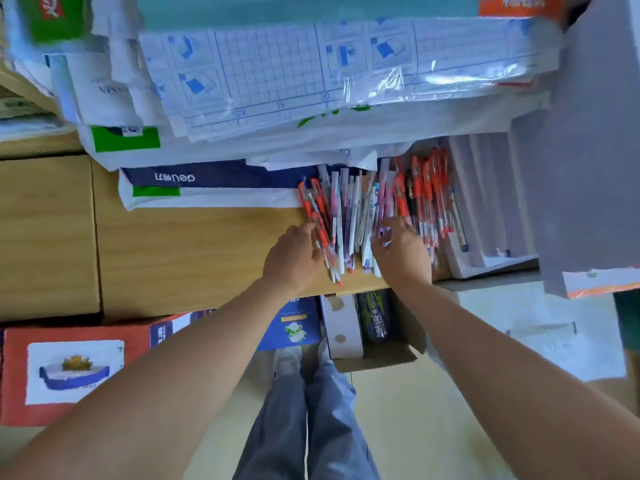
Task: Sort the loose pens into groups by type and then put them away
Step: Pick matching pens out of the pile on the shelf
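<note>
My left hand (294,258) pinches a red pen (320,234) mid-frame; my right hand (403,252) touches the pen pile (356,216), and I cannot tell its grip.

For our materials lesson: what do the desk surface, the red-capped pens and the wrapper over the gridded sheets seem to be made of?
Desk surface: likely wood or laminate, matte, faint grain. Red-capped pens: probably plastic, glossy red parts. Wrapper: thin clear plastic film, shiny crinkles.
</note>
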`<state>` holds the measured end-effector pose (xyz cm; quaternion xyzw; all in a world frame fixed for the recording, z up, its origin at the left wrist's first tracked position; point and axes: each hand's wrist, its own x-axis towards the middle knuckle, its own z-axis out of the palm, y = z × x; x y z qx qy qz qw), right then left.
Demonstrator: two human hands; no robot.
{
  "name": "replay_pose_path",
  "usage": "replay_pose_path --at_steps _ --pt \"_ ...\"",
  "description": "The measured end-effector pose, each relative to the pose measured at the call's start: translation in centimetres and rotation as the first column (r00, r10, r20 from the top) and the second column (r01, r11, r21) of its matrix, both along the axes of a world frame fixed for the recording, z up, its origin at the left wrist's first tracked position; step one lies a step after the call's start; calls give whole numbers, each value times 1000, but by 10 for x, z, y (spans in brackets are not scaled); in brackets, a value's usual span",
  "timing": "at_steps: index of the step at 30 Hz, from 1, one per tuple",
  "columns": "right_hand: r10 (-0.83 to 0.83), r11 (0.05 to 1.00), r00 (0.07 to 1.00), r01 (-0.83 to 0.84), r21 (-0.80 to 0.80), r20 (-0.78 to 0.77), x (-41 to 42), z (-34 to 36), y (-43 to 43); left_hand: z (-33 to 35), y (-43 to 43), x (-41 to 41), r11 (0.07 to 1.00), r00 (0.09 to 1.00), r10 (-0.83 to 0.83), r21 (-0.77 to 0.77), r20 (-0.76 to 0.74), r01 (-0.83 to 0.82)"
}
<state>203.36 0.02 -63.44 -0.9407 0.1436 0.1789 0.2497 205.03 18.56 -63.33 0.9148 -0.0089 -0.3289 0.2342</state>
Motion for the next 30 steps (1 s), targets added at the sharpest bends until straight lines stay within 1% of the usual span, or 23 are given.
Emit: replay_pose_path --at_steps 2,4,9,12,14,16,19,21,24,30 --pt "-9 1000 1000 9 -9 4 1 -16 0 -21 -4 7 992 992 123 -31 35 -122" --pt "-13 1000 1000 13 -25 16 3 -26 -2 -38 -8 12 979 979 204 -27 21 -204" --pt "6 1000 992 -9 24 124 4 -37 -2 -62 -15 17 961 961 276 20 -10 -276" --pt "11 999 991 -17 40 136 4 -39 -5 -62 -17 20 946 947 322 42 -11 -321" --pt "-6 999 992 1 40 124 4 -38 -8 -59 -14 21 935 937 347 72 37 -348" --pt "-15 1000 994 12 28 110 4 -37 -8 -59 -7 21 933 938 334 104 98 -343" --pt "-9 1000 994 10 -13 107 8 -38 -1 -62 2 20 927 930 336 121 148 -355" --pt "-10 999 992 16 -47 124 12 -40 4 -61 1 18 930 921 338 85 194 -359" --pt "-23 997 992 32 -69 120 16 -45 10 -57 -4 14 930 903 361 -21 232 -367" --pt "-45 995 996 52 -90 82 12 -45 19 -58 0 8 973 925 229 -103 302 -207"
